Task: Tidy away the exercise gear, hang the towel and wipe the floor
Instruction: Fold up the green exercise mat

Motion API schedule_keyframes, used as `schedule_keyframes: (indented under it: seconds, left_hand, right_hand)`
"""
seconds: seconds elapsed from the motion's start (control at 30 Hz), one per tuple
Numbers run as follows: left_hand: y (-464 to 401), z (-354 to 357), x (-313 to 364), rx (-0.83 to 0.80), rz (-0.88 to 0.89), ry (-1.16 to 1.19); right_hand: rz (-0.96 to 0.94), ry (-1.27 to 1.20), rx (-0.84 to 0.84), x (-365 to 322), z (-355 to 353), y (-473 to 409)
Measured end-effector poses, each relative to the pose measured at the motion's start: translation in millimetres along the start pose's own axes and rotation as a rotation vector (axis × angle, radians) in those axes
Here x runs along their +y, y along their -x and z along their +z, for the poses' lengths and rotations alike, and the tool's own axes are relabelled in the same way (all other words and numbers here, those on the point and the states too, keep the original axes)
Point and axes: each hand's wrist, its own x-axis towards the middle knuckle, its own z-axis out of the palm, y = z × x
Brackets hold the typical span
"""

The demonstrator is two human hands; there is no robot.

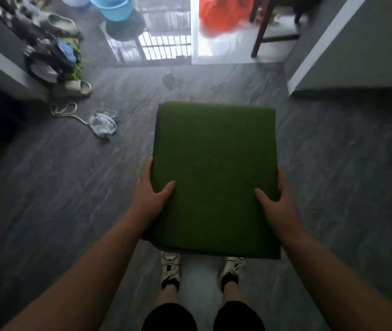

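A folded green exercise mat (pixel 215 168) is held flat above the grey floor in front of me. My left hand (pixel 153 193) grips its left edge, thumb on top and fingers hidden underneath. My right hand (pixel 275 199) grips the right edge in the same way. A crumpled pale blue cloth (pixel 103 124) lies on the floor to the left, beside a white cord (pixel 64 109). A wet smear (pixel 172 81) marks the floor beyond the mat.
Slippers (pixel 74 88) and a heap of clothes (pixel 54 57) sit at the left wall. A blue bucket (pixel 115 7) and an orange bag (pixel 223 15) stand at the far doorway, with a wooden chair leg (pixel 260 32) nearby. A grey wall corner (pixel 348 56) juts in at right.
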Motion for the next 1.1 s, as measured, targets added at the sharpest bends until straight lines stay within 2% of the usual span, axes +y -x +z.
schedule_keyframes:
  seconds: [0.13, 0.23, 0.4, 0.57, 0.8, 1.1]
  left_hand:
    - [51.4, -50.0, 86.6, -0.007, 0.143, 0.061]
    - [81.6, -73.3, 130.9, -0.015, 0.292, 0.096]
    - [116.0, -92.2, 177.4, -0.05, 0.46, 0.076]
    - [143.4, -76.8, 226.9, -0.188, 0.631, 0.062]
    - [188.6, 17.4, 300.5, -0.431, 0.786, -0.002]
    - [281.1, 221.7, 395.3, -0.662, 1.012, -0.09]
  right_hand:
    - [-0.12, -0.041, 0.081, -80.8, -64.0, 65.6]
    - [-0.172, -0.068, 0.174, -111.4, -92.8, 109.4]
    - [-0.198, -0.148, 0.358, -128.9, -115.9, 172.4]
    - [-0.127, -0.208, 0.582, -113.5, -143.3, 222.5]
    - [-0.091, -0.348, 0.866, -71.7, -218.9, 287.4]
    - [-0.019, -0.474, 1.168, 41.9, -357.8, 335.9]
